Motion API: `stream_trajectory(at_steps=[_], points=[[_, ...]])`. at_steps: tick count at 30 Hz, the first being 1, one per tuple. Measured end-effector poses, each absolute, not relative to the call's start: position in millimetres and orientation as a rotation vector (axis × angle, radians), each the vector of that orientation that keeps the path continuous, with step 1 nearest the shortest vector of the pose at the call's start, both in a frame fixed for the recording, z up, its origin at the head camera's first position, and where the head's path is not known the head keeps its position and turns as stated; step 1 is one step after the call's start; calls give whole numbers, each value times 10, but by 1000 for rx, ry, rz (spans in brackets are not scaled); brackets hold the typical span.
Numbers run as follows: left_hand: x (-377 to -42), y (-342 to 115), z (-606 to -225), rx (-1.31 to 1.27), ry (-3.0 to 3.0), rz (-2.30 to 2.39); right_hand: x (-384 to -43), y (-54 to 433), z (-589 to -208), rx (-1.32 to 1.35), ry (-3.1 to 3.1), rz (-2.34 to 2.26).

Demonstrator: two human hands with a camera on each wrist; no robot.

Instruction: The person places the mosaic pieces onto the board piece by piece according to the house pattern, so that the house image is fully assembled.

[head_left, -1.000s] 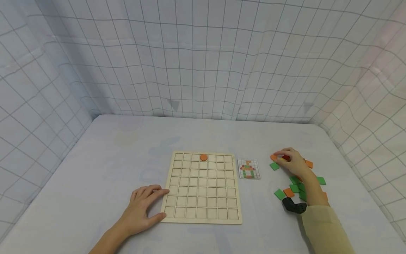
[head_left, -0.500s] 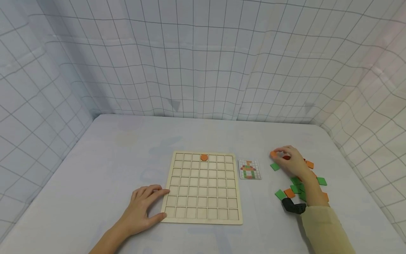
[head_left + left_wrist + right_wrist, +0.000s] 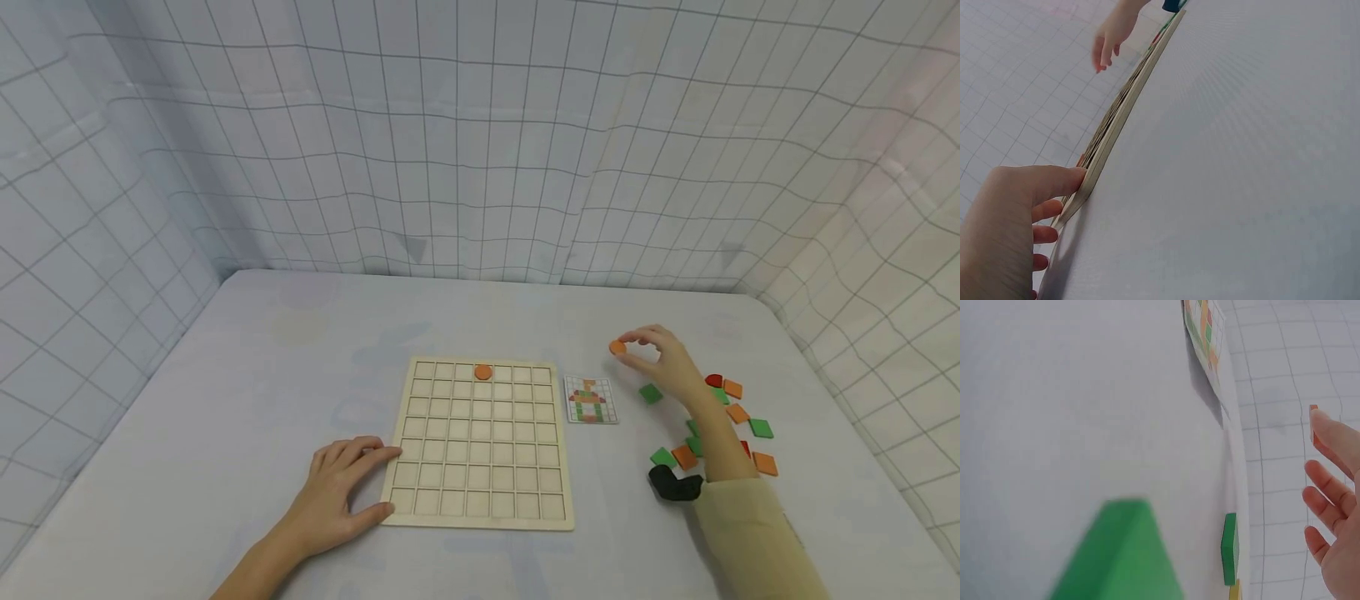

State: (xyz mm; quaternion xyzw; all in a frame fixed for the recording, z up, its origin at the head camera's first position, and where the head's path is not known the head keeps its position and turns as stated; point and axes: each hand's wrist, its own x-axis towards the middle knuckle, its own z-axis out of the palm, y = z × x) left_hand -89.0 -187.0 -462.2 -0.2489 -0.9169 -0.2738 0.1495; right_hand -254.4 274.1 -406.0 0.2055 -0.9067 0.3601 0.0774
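My right hand (image 3: 667,362) pinches a round orange tile (image 3: 617,347) between thumb and index finger, raised beyond the pattern card (image 3: 590,408). In the right wrist view the tile (image 3: 1313,425) shows edge-on at the thumb tip. My left hand (image 3: 333,498) rests at the left edge of the pale wooden grid board (image 3: 480,525), thumb and index fingertip touching its rim with the fingers loosely bent. Another round orange tile (image 3: 483,372) lies in a cell of the board's far row. On the card is a gridded figure in orange, green and red.
Right of the card are scattered green square tiles (image 3: 761,428), orange square tiles (image 3: 765,463) and a red tile (image 3: 714,380); my right forearm hides some. A black strap-like piece (image 3: 675,483) is at my right wrist. Gridded white cloth (image 3: 480,167) hangs behind the table.
My right hand has lifted the round orange tile off the table at the pile and carried it left and away from me. The left hand and the board have stayed put.
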Motion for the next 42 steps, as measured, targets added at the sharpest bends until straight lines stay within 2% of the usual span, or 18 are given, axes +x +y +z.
stream_trajectory(at_steps=[26,42], points=[[-882,-1869,-4616,-710,-2636,-778,-2692,1904,-4016,1032,-2656,1116],[-884,-1865,-4610,-708,-2648,-769,-2719,1573,-4079,1148,-2790,969]])
